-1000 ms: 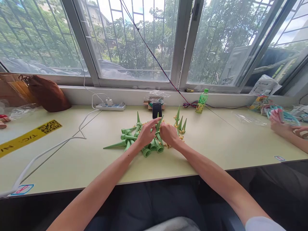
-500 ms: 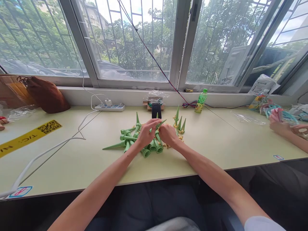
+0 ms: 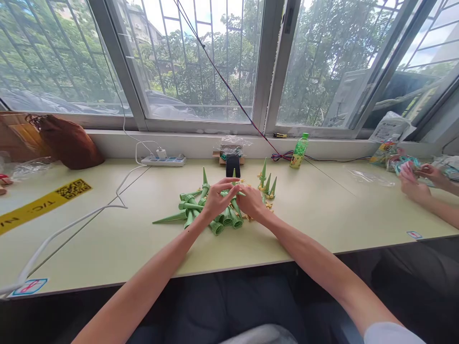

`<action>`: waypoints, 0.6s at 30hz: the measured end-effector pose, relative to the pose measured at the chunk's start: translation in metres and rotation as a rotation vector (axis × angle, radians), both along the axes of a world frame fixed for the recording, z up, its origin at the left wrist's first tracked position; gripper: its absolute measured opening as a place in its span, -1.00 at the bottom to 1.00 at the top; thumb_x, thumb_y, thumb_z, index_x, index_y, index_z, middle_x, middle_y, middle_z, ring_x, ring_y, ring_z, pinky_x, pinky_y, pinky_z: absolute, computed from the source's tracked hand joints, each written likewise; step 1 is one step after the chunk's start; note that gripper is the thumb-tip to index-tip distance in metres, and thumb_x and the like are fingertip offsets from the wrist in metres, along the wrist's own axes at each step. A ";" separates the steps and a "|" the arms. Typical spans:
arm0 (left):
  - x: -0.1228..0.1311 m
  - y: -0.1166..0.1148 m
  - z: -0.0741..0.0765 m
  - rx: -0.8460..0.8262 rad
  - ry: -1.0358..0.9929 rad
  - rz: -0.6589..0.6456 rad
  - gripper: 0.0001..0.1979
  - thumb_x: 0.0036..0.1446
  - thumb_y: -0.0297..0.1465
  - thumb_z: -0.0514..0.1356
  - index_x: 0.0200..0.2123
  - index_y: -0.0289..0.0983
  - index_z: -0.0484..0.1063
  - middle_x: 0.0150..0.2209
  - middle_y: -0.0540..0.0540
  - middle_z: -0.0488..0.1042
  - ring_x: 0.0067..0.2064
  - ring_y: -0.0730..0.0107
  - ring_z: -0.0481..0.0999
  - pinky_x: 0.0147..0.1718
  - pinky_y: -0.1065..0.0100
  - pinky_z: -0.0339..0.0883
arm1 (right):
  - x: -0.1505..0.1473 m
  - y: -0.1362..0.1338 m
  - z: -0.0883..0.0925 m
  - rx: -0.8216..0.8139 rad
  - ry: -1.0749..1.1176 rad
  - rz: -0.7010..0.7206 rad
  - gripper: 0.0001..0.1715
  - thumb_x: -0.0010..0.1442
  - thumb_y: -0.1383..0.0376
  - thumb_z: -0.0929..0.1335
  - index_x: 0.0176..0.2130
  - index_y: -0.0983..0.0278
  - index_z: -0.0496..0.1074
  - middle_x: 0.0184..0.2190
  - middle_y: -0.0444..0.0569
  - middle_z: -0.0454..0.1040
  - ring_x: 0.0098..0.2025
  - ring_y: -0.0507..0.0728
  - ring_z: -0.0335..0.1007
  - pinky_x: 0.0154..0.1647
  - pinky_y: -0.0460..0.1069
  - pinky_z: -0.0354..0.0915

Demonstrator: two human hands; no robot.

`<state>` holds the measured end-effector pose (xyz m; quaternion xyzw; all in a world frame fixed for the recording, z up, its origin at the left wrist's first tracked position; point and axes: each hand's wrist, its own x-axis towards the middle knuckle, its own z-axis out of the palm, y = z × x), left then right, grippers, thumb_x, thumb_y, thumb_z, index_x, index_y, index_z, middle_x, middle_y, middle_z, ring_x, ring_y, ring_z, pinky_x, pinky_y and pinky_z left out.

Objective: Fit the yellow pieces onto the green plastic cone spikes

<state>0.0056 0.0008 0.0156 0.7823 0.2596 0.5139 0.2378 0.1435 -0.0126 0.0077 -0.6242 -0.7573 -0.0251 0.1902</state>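
A heap of green plastic cone spikes (image 3: 201,210) lies on the pale table (image 3: 125,239) in front of me, with small yellow parts (image 3: 268,205) scattered beside it. My left hand (image 3: 217,200) and my right hand (image 3: 253,203) meet above the heap. Both pinch one green spike (image 3: 237,193) between their fingertips; it lies nearly level. Three assembled spikes (image 3: 267,184) stand upright just right of my hands.
A black phone (image 3: 233,165) stands behind the heap, a white power strip (image 3: 163,160) and cable to the left, a green bottle (image 3: 300,151) to the right. A brown bag (image 3: 68,141) sits far left. Another person's hands (image 3: 416,184) work at the right edge.
The spike in my fingers has tipped from pointing up-right to nearly level. The other person's hands at the right have shifted and lifted slightly.
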 end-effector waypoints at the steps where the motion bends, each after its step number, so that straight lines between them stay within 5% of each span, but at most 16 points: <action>1: 0.001 -0.001 0.000 -0.001 0.003 0.005 -0.68 0.21 -0.19 0.14 -0.45 -0.27 0.53 -0.06 -0.17 0.52 -0.05 0.24 0.52 -0.01 0.18 0.39 | 0.000 -0.001 0.001 -0.014 -0.002 -0.011 -0.65 0.21 0.41 0.20 -0.05 0.27 0.42 -0.16 0.04 0.55 -0.13 0.14 0.48 -0.22 -0.06 0.23; 8: 0.003 -0.005 0.002 0.015 0.029 0.032 -0.70 0.17 -0.23 0.18 -0.53 -0.27 0.43 -0.08 -0.15 0.53 -0.05 0.25 0.51 0.04 0.15 0.34 | -0.001 -0.001 0.002 -0.028 -0.021 -0.010 -0.76 0.23 0.34 0.23 -0.13 0.31 0.41 -0.23 0.06 0.55 -0.20 0.15 0.49 -0.28 -0.06 0.21; 12: 0.002 -0.003 -0.001 -0.019 0.040 0.067 -0.79 0.15 -0.23 0.19 -0.27 -0.23 0.49 -0.04 -0.14 0.48 0.03 0.24 0.46 0.06 0.16 0.34 | 0.002 0.001 -0.002 0.012 -0.023 0.001 -0.74 0.21 0.32 0.25 -0.10 0.30 0.37 -0.22 0.04 0.54 -0.18 0.16 0.48 -0.30 -0.07 0.19; 18: 0.002 0.006 -0.008 -0.125 0.043 0.118 -0.53 0.04 -0.20 0.29 -0.01 -0.21 0.31 0.02 -0.17 0.39 0.08 0.21 0.41 0.03 0.18 0.38 | 0.007 -0.001 0.002 -0.006 -0.059 -0.030 -0.83 0.16 0.33 0.28 -0.21 0.32 0.37 -0.28 0.04 0.53 -0.21 0.19 0.49 -0.36 -0.06 0.17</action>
